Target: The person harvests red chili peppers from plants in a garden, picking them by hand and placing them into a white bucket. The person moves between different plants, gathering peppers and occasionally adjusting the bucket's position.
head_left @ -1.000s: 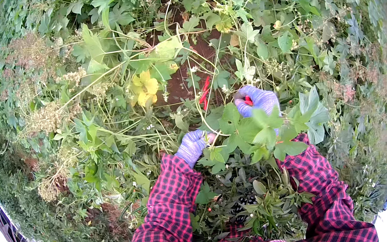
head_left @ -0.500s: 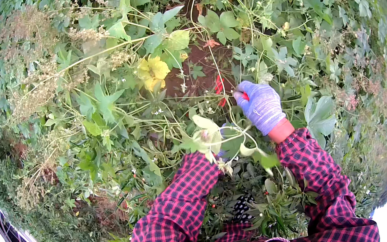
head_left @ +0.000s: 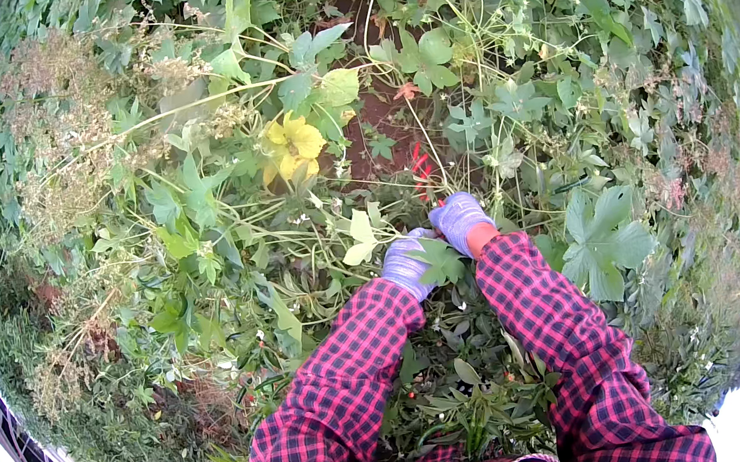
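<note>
Both my hands wear pale purple knit gloves and are close together, low among the plants. My right hand (head_left: 462,220) has its fingers curled closed beside a long thin stem (head_left: 429,141); a speck of red shows at its fingertips, too small to name. My left hand (head_left: 407,264) is just left and nearer, its fingers curled and partly covered by a green lobed leaf (head_left: 439,262). What it grips, if anything, is hidden. Slender red chili peppers (head_left: 421,166) show against the soil just beyond my right hand.
Dense vines and leaves surround both hands. A yellow leaf (head_left: 295,146) stands out at the left, and a large green leaf (head_left: 604,244) lies right of my right forearm. Reddish-brown soil (head_left: 368,150) shows ahead. Dry seed heads (head_left: 74,170) spread at the far left.
My right hand has moved down and left, close to the left hand. My left hand now shows more plainly; the pale leafy sprig in front of it has shifted away.
</note>
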The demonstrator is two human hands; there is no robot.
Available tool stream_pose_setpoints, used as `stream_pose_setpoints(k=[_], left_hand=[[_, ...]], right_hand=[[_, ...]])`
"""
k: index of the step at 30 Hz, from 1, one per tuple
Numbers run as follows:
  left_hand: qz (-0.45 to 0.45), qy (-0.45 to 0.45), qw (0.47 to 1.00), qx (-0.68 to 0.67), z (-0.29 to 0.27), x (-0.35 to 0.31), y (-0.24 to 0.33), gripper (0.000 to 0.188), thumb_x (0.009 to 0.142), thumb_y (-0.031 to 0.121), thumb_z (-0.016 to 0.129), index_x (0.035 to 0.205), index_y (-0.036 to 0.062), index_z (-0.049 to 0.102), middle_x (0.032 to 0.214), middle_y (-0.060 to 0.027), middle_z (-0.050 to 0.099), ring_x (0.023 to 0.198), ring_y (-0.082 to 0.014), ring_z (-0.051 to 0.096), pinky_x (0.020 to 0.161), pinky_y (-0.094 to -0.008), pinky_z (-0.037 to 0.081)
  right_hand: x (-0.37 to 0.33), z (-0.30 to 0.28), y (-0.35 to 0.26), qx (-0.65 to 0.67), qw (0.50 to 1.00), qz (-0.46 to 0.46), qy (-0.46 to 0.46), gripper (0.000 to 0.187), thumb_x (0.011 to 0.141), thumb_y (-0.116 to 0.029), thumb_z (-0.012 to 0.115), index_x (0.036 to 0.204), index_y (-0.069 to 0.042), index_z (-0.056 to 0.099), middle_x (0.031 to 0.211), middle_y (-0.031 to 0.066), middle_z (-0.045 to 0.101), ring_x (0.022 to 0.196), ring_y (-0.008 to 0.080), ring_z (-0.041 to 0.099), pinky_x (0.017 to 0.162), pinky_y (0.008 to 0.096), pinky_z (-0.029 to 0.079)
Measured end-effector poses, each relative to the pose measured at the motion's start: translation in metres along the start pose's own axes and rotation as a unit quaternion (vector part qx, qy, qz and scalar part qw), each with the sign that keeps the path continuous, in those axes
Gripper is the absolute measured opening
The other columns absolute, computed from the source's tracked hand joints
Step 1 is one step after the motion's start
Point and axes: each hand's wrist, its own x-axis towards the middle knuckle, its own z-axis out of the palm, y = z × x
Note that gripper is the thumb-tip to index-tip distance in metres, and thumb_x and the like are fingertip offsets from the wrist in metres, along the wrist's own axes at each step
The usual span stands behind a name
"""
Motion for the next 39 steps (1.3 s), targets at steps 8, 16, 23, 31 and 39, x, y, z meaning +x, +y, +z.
stream_pose_setpoints(k=[8, 16, 23, 31, 39], left_hand=[[-0.084, 0.13, 0.946, 0.286, -0.074, 0.077, 0.158, 0.059, 0.069, 0.033, 0.07, 0.115, 0.0015, 0.051, 0.124, -0.0173, 0.046, 0.112, -0.0267, 0.046, 0.091, -0.0388, 0.041], [-0.374, -0.028, 0.819, 0.435, -0.01, 0.124, 0.072, 0.127, 0.051, 0.041, 0.082, 0.14, 0.0162, -0.005, 0.146, -0.0129, -0.002, 0.128, -0.0334, 0.027, 0.102, -0.0416, 0.032], [-0.337, -0.189, 0.808, 0.446, -0.006, 0.149, -0.001, 0.107, 0.067, 0.05, 0.068, 0.14, 0.0103, 0.001, 0.128, -0.0189, 0.043, 0.116, -0.0257, 0.045, 0.098, -0.0336, 0.035], [-0.36, -0.12, 0.799, 0.466, -0.042, 0.117, -0.048, 0.072, 0.074, 0.03, 0.065, 0.134, 0.011, 0.03, 0.124, -0.0161, 0.049, 0.11, -0.0295, 0.05, 0.094, -0.0358, 0.039], [-0.334, 0.072, 0.877, 0.338, -0.088, 0.043, 0.046, 0.048, 0.075, 0.028, 0.059, 0.12, 0.0148, 0.051, 0.109, -0.0107, 0.059, 0.098, -0.0269, 0.057, 0.084, -0.0324, 0.045]], right_hand=[[-0.021, 0.018, 0.047, 0.142, 0.96, 0.124, 0.205, 0.04, 0.075, -0.026, 0.06, 0.106, 0.0, 0.054, 0.095, 0.0252, 0.059, 0.087, 0.0376, 0.058, 0.078, 0.0428, 0.045], [-0.026, 0.018, 0.031, 0.087, 0.979, 0.138, 0.118, 0.049, 0.079, -0.025, 0.055, 0.122, -0.004, 0.042, 0.101, 0.0222, 0.059, 0.093, 0.0365, 0.057, 0.082, 0.0449, 0.044], [-0.027, 0.011, 0.028, 0.12, 0.979, 0.139, 0.09, 0.039, 0.078, -0.022, 0.055, 0.113, -0.004, 0.049, 0.095, 0.0214, 0.06, 0.09, 0.0354, 0.058, 0.078, 0.0436, 0.046], [-0.029, 0.008, 0.017, 0.101, 0.985, 0.088, 0.105, 0.033, 0.079, -0.023, 0.056, 0.105, -0.002, 0.053, 0.092, 0.0205, 0.061, 0.088, 0.0354, 0.059, 0.076, 0.0433, 0.046], [-0.036, -0.002, -0.004, 0.077, 0.991, 0.005, 0.112, 0.034, 0.081, -0.023, 0.052, 0.112, -0.009, 0.055, 0.093, 0.0189, 0.061, 0.085, 0.0339, 0.059, 0.076, 0.0426, 0.046]])
